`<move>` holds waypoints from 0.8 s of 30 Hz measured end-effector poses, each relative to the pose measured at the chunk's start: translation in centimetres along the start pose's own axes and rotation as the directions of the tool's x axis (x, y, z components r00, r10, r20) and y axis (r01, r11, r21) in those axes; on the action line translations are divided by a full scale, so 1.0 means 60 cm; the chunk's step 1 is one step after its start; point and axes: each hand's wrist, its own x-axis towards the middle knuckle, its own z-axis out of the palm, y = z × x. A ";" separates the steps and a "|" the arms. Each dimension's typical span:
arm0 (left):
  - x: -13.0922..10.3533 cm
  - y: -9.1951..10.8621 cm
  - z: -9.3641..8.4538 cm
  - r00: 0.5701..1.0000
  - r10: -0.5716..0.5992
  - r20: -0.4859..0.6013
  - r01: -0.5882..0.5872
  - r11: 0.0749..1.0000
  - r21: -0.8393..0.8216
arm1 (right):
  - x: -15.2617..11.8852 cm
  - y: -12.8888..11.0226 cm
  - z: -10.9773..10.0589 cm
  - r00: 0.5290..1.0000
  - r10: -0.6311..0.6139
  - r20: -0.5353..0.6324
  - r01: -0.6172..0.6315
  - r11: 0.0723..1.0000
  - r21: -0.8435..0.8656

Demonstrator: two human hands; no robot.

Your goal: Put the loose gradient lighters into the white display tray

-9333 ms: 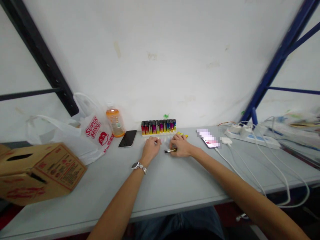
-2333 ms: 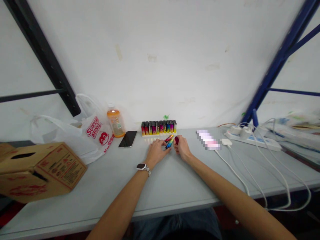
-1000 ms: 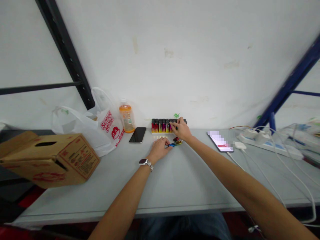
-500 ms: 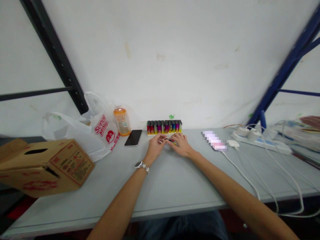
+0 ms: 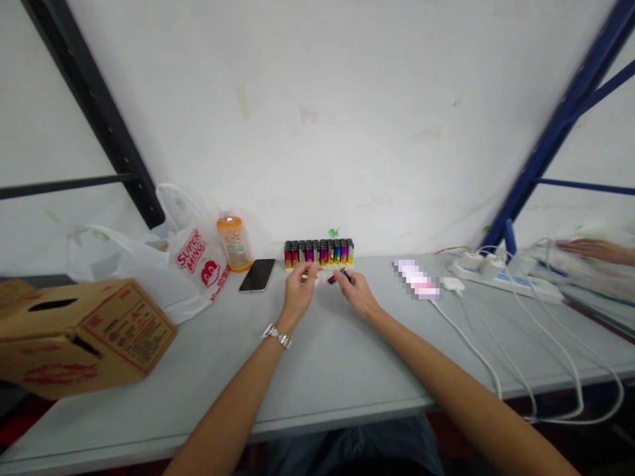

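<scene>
Colourful lighters with black tops (image 5: 320, 252) stand upright in rows in a low pale tray near the wall. In front of their left part is my left hand (image 5: 299, 285), its fingers closed; what they hold, if anything, is too small to make out. My right hand (image 5: 356, 289) pinches a small dark and blue lighter (image 5: 344, 272) in front of the right part of the rows. Just left of those fingertips, a small red and black piece (image 5: 332, 280) shows close to the grey table (image 5: 327, 370). The two hands are apart.
On the left are a cardboard box (image 5: 99, 337), a white plastic bag (image 5: 198, 264), an orange bottle (image 5: 234, 241) and a black phone (image 5: 256, 275). To the right lie a lit phone (image 5: 417, 279), white cables and a power strip (image 5: 510, 277). Another person's hand (image 5: 595, 251) reaches in at far right.
My hands, close together before, have moved apart, and a lighter now shows in my right fingers. The view has shifted slightly. Another person's hand has appeared at far right.
</scene>
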 end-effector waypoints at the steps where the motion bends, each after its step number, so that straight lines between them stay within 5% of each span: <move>1: -0.001 -0.002 -0.003 1.000 0.003 0.013 -0.004 0.999 0.040 | 0.001 0.001 -0.001 1.000 -0.015 -0.025 0.014 0.998 -0.054; 7: -0.008 -0.008 0.000 0.994 0.039 0.100 -0.054 0.986 0.155 | 0.002 -0.001 0.003 0.990 -0.079 -0.114 0.062 0.987 -0.147; 24: -0.013 -0.017 0.003 0.977 0.060 0.206 -0.118 0.953 0.279 | -0.005 0.009 -0.005 0.994 -0.062 -0.089 0.055 0.995 -0.087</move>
